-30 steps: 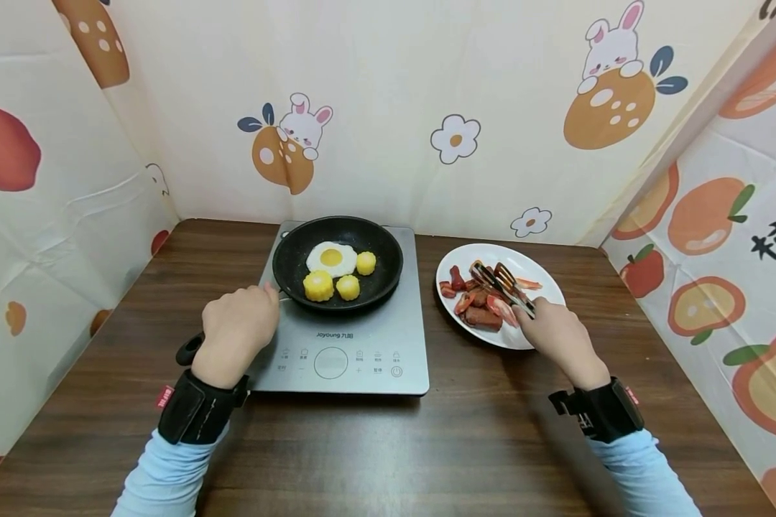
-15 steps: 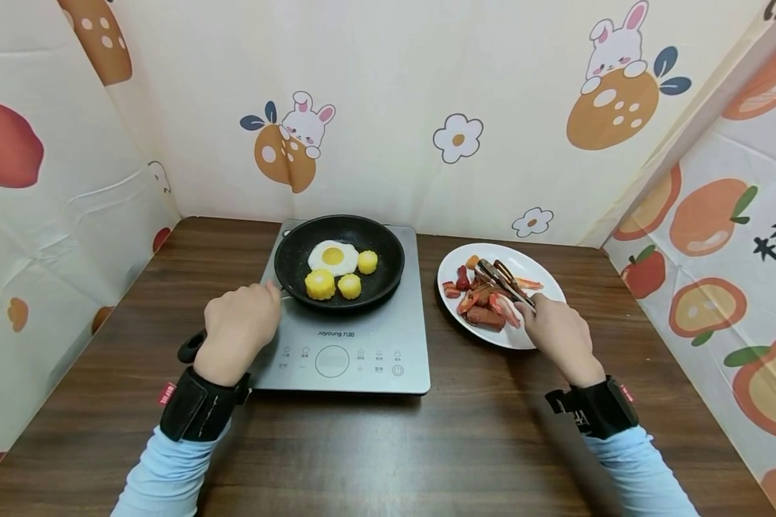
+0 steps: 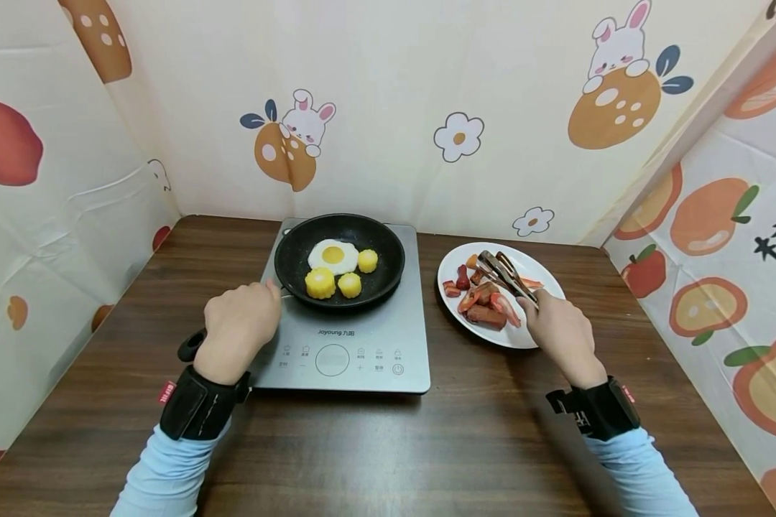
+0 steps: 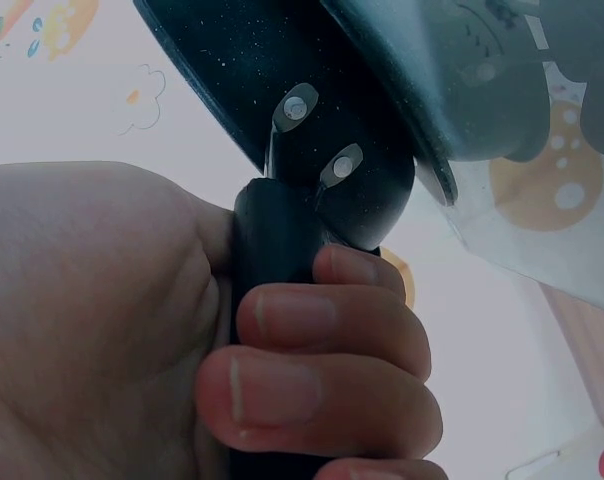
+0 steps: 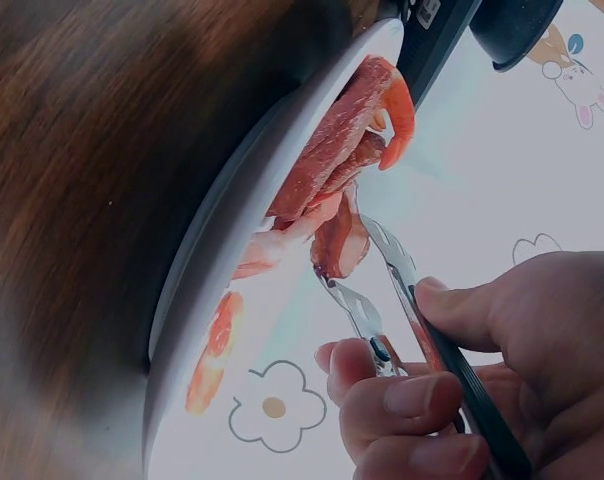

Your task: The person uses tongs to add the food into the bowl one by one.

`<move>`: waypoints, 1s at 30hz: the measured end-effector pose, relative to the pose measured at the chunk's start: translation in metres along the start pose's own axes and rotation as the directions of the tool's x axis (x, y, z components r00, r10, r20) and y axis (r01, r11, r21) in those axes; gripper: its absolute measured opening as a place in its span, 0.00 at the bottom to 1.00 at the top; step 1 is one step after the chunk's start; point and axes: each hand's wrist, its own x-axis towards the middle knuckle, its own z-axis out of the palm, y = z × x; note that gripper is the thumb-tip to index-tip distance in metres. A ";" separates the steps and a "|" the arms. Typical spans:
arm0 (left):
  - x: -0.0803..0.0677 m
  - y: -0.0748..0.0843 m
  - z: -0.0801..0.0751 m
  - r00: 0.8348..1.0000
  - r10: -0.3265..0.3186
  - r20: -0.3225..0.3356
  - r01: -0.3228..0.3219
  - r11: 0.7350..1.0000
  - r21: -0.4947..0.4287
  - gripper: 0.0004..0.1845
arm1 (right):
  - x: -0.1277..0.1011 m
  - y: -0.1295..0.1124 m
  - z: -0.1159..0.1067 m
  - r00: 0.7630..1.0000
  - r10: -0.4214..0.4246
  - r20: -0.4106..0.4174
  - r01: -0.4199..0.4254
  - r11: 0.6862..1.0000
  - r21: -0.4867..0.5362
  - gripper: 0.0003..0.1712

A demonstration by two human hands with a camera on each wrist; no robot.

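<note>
My left hand grips the black handle of the frying pan, fingers wrapped round it in the left wrist view. In the pan lie a fried egg and several yellow corn pieces. My right hand holds metal tongs above the white plate. Sausage, bacon-like slices and shrimp-like pieces are heaped there. In the right wrist view a brown-red meat piece sits at the tongs' tips; whether they clamp it, I cannot tell.
The pan rests on a silver induction cooker with touch controls along its front. The brown wooden table stretches in front and to both sides. Printed cloth walls stand at the back, left and right.
The tongs' tips have risen slightly from the food and shifted a little right, showing more of the plate's back edge. My left hand and the pan stay in place.
</note>
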 end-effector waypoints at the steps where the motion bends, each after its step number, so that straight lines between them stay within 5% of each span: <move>1: 0.000 0.000 0.000 1.000 0.000 0.000 0.000 1.000 0.000 0.31 | -0.001 0.000 -0.001 1.000 0.000 0.001 0.000 1.000 -0.002 0.24; 12: 0.000 0.001 -0.001 1.000 0.006 -0.004 -0.006 1.000 -0.002 0.32 | -0.007 -0.015 -0.011 0.998 -0.039 -0.054 0.040 0.999 0.011 0.23; 21: 0.001 0.000 0.000 1.000 0.004 0.005 -0.004 1.000 0.000 0.32 | -0.015 -0.050 -0.027 0.976 -0.174 -0.130 0.178 0.984 0.023 0.18; 30: 0.000 -0.001 0.000 1.000 0.010 0.006 -0.010 1.000 -0.004 0.31 | -0.013 -0.087 -0.034 0.961 -0.261 -0.095 0.267 0.962 0.060 0.17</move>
